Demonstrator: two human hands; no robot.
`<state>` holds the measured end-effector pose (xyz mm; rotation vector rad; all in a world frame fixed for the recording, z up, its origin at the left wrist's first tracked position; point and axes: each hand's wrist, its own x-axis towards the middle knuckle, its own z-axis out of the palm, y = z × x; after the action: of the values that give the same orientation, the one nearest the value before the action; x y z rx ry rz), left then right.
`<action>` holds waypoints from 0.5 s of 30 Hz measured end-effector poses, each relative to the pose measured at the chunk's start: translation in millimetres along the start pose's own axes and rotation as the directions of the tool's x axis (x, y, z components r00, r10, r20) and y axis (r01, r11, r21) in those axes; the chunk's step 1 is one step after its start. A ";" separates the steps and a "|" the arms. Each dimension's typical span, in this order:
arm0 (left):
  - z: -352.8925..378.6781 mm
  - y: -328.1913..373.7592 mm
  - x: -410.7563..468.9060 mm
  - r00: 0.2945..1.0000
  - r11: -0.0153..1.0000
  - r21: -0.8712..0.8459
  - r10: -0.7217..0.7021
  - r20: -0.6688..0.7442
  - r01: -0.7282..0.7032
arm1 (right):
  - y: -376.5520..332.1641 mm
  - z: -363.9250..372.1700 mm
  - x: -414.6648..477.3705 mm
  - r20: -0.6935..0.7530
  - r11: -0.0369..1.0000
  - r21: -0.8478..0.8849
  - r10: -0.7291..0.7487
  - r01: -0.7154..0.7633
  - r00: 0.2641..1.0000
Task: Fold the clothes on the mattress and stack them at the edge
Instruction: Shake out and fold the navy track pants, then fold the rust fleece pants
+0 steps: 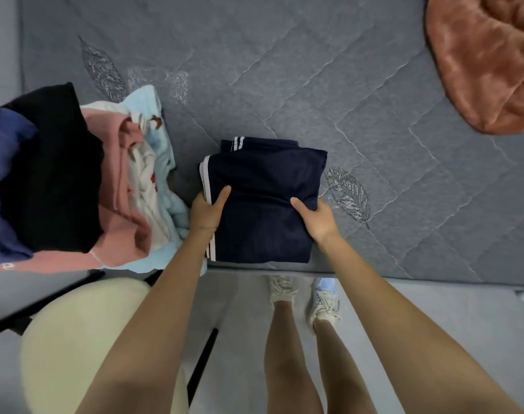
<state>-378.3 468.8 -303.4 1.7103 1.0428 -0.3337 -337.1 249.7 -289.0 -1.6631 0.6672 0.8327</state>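
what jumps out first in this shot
A folded navy garment with white stripes lies at the near edge of the grey quilted mattress, gripped at its sides by the left hand and right hand. Left of it is a pile of clothes in black, blue and pink; a rust fuzzy blanket fills the far right corner.
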 end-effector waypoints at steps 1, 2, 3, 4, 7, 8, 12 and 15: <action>0.5 2.1 -1.8 1.000 1.000 0.012 -0.012 0.014 0.012 | 0.4 -0.3 -0.3 -0.020 1.000 -0.018 0.002 -0.002 1.000; 1.1 4.0 -3.3 0.999 1.000 0.022 -0.022 0.025 0.021 | 0.7 -1.3 -0.8 -0.039 0.999 -0.035 0.002 -0.003 0.999; 2.1 4.7 -5.1 0.999 0.999 0.026 -0.028 0.035 0.028 | 1.3 -2.3 -1.7 -0.055 0.999 -0.047 0.000 -0.003 0.999; 3.4 5.4 -7.2 0.999 0.999 0.031 -0.032 0.042 0.031 | 1.7 -3.2 -3.0 -0.069 0.998 -0.062 0.002 -0.006 0.998; 7.8 9.8 -16.6 0.999 0.993 0.112 -0.042 -0.009 0.043 | 0.0 -4.2 -8.8 -0.109 0.987 -0.148 0.044 -0.060 0.993; 9.3 12.7 -21.6 0.998 0.986 0.160 -0.033 -0.061 0.043 | -2.4 -5.2 -11.5 -0.115 0.983 -0.166 0.057 -0.075 0.992; 10.5 37.6 -53.5 0.914 0.870 0.450 0.330 -0.234 -0.199 | -23.7 -16.7 -29.4 -0.151 0.936 -0.352 -0.071 0.014 0.986; 17.5 61.3 -74.6 0.828 0.645 0.676 0.553 -0.091 -0.356 | -44.0 -35.3 -51.0 -0.152 0.797 -0.599 -0.207 0.077 0.966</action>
<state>-369.7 413.9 -222.4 2.6485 0.6667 -0.0928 -326.4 226.1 -217.5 -2.3671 0.4294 0.8059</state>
